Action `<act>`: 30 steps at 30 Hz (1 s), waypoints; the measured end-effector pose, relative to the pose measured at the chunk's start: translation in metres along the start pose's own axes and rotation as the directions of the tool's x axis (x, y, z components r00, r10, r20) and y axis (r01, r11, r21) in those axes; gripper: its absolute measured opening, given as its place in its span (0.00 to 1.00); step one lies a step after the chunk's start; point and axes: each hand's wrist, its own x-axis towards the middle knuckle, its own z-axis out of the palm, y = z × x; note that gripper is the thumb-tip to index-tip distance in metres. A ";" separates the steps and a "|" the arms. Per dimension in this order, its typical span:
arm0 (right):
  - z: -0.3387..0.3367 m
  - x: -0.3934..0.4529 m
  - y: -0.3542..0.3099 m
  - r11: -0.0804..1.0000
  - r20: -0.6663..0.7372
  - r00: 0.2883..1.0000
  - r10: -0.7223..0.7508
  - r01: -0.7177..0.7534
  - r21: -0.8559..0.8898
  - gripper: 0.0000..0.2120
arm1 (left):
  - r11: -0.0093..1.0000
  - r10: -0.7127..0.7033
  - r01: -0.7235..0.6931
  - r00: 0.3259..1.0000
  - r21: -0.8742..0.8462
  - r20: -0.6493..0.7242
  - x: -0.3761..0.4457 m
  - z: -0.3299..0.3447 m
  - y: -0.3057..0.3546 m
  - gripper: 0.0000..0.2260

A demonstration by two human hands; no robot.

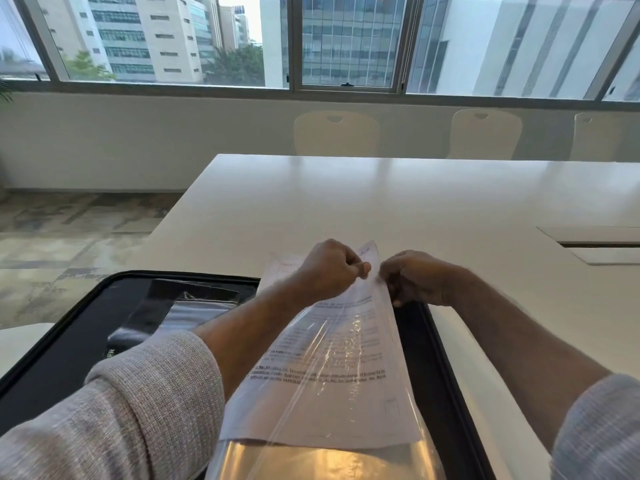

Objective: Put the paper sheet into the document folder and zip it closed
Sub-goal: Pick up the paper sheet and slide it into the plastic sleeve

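Grey knitted sleeves (145, 403) cover both forearms, pushed up short of the wrists, and between them lies the clear plastic folder (329, 459), its near end glossy and catching a warm reflection. Inside it, seen through the wrinkled film, sits the paper sheet (332, 386), printed with lines of dark text; the near edge of the sheet stops short of the folder's near end. Folder and sheet run away from the body, tilted slightly right, up to where the 2 hands meet.

Under the folder, and spreading out to the left of the left forearm, is an open black case (69, 344) with a zip track around its rim; a dark pouch (173, 313) lies in it, left of the left hand. The case's right rim passes beneath the right wrist.

At the folder's far end the left hand (330, 271) is curled closed, thumb pressed against forefinger, pinching the top edge of the folder. The right hand (414, 278) is just beside it, also curled closed with fingertips on the same edge; whether it grips a zip slider or only the plastic cannot be told. A corner of the sheet pokes up beyond the knuckles between them.

Beyond the hands stretches a white table (381, 202), then 3 pale chairs (337, 133) and a row of windows (346, 39).
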 end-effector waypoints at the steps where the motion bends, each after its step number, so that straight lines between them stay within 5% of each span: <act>1: 0.001 0.001 0.000 1.000 0.006 1.000 0.001 -0.001 -0.004 0.04 | 1.000 -0.003 0.003 1.000 -0.004 0.001 -0.001 0.000 0.001 0.10; 7: 0.007 0.006 0.005 0.998 -0.109 0.994 -0.030 0.037 0.057 0.19 | 0.999 0.000 0.004 0.997 -0.054 0.082 -0.006 -0.003 0.000 0.09; 11: 0.013 0.009 0.004 0.999 -0.202 0.978 -0.044 0.046 0.003 0.11 | 1.000 -0.004 0.006 0.996 -0.025 0.091 -0.006 -0.002 -0.003 0.09; 16: 0.007 -0.002 0.004 0.999 -0.100 0.994 -0.033 0.032 -0.010 0.06 | 0.999 0.041 -0.040 0.999 0.028 -0.022 -0.002 -0.001 -0.004 0.08; 25: 0.010 0.000 0.007 0.990 -0.180 0.977 -0.118 0.129 0.049 0.12 | 0.999 0.027 -0.028 0.998 0.017 0.056 -0.003 0.006 -0.004 0.12; 30: 0.008 -0.004 0.009 0.991 -0.155 0.979 -0.132 0.132 -0.012 0.12 | 0.994 0.061 -0.058 0.998 0.093 -0.027 0.002 0.010 -0.007 0.10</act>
